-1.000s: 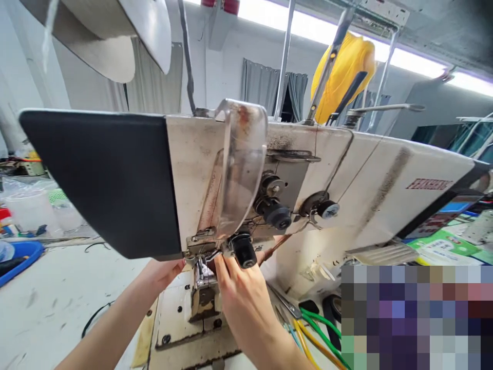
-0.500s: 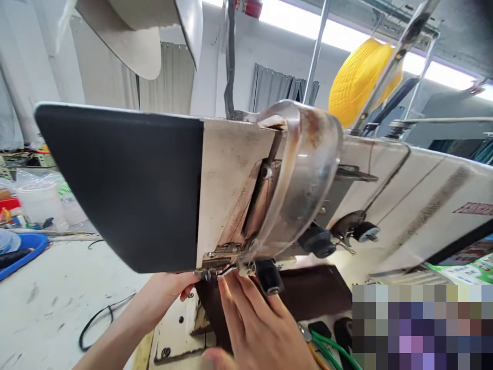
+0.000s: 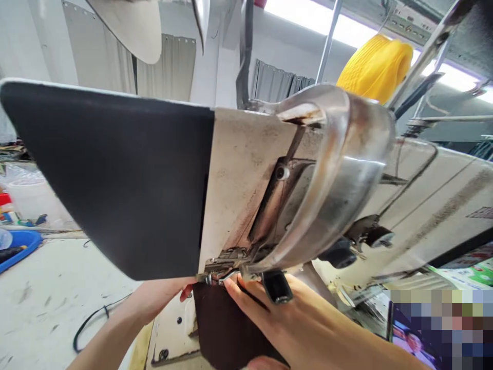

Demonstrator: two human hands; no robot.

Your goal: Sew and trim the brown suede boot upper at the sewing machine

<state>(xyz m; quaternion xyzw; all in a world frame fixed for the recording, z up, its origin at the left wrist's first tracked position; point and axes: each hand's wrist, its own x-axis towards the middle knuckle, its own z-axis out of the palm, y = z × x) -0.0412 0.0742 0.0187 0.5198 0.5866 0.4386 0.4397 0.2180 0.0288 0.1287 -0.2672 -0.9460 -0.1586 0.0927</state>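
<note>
A sewing machine head (image 3: 239, 169) fills the middle of the view, with its presser foot (image 3: 227, 277) low down. Beneath the foot lies a dark brown flat piece of material (image 3: 225, 329), leather or cloth, I cannot tell which. My right hand (image 3: 292, 318) rests on this piece with its fingers stretched out, the fingertips close to the foot's right side. My left hand (image 3: 165, 295) reaches in from the left by the foot and the piece's left edge. Most of its fingers are hidden behind the machine head; one reddish fingertip shows.
A pale worktable (image 3: 42, 308) with a black cord (image 3: 79, 331) spreads out on the left, a blue basket (image 3: 25, 252) at its far edge. A clear curved guard (image 3: 346, 169) juts from the machine. Behind stands a yellow thread cone (image 3: 373, 69). A lit screen (image 3: 414, 341) is at lower right.
The brown piece has turned, its length now running toward me rather than off to the right. My right hand has swung round with its wrist to the right. The machine looks nearer.
</note>
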